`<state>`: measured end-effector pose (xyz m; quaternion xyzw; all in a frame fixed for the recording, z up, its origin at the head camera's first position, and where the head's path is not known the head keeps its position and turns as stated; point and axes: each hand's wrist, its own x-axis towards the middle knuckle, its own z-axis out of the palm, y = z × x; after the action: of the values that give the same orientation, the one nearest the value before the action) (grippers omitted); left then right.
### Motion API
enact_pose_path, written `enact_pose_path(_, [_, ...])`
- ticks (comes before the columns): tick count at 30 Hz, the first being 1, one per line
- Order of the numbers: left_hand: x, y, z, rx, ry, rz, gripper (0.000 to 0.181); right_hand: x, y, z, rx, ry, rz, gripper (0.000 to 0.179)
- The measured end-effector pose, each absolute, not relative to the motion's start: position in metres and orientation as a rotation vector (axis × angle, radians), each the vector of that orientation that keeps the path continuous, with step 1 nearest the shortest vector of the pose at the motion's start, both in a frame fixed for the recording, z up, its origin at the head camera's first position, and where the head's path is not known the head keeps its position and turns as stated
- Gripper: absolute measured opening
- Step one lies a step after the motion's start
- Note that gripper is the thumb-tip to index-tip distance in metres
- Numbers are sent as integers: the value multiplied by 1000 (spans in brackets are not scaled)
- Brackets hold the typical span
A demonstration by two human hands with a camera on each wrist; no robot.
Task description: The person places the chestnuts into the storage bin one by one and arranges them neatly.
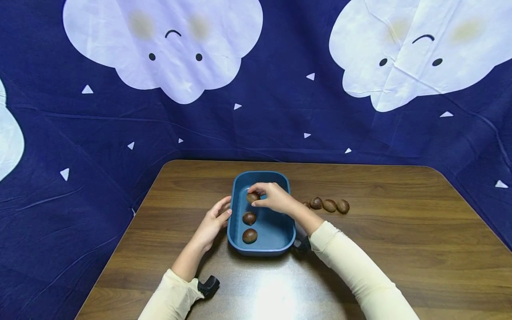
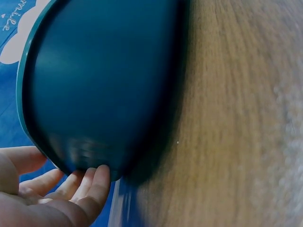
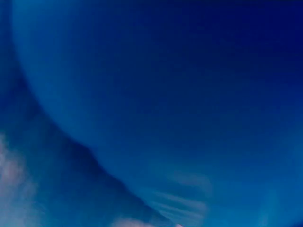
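Note:
Inside a blue rectangular container (image 1: 276,235), two brown chestnuts lie one behind the other, the nearer chestnut (image 1: 250,236) and the middle chestnut (image 1: 249,218). My right hand (image 1: 276,198) reaches over the right rim and pinches a third chestnut (image 1: 252,198) between thumb and fingers, behind those two. Against the outside of the left wall rests my left hand (image 1: 212,224), its fingers and thumb touching the container. The left wrist view shows the fingertips (image 2: 102,177) against the outer wall (image 2: 99,94). The right wrist view is blurred blue, with the chestnut out of sight.
To the right of the container, several chestnuts (image 1: 330,205) stand in a row on the wooden table (image 1: 400,249), partly hidden by the right forearm. A dark blue cloth (image 1: 280,120) with white clouds hangs behind the table's back edge.

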<state>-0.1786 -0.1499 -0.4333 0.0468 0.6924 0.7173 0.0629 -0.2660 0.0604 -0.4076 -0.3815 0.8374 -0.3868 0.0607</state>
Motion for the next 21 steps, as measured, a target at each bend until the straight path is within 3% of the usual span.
enact_pose_path(21, [-179, -150, -432, 143, 2093, 2167, 43, -269, 41, -421, -1169, 2637, -910, 30])
